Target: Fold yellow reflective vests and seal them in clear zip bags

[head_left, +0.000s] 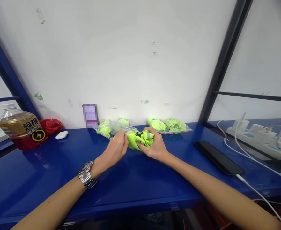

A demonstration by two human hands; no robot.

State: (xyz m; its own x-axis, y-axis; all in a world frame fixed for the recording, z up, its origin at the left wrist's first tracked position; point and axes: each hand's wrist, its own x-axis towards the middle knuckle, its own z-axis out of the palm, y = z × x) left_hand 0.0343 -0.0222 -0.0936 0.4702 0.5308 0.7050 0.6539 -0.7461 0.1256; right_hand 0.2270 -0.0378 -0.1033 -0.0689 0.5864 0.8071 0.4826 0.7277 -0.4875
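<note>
A rolled neon-yellow reflective vest (136,140) with grey strips is bunched up between my two hands, just above the blue table. My right hand (157,145) is wrapped around its right end, thumb in front. At its left end, the curled fingers of my left hand (116,145) close on the fabric; what lies inside that grip is mostly hidden. Behind my left hand, a clear plastic bag (117,126) lies by another bundle of neon fabric (104,128). Bagged neon bundles (176,124) rest against the wall behind my right hand.
On the blue table (140,182), a large drink bottle (20,127), a red plastic bag (50,126) and a white earphone case (62,135) stand left. A blurred phone-like rectangle (90,115) leans on the wall. Right are a black phone (218,158) with cable and a power strip (262,137).
</note>
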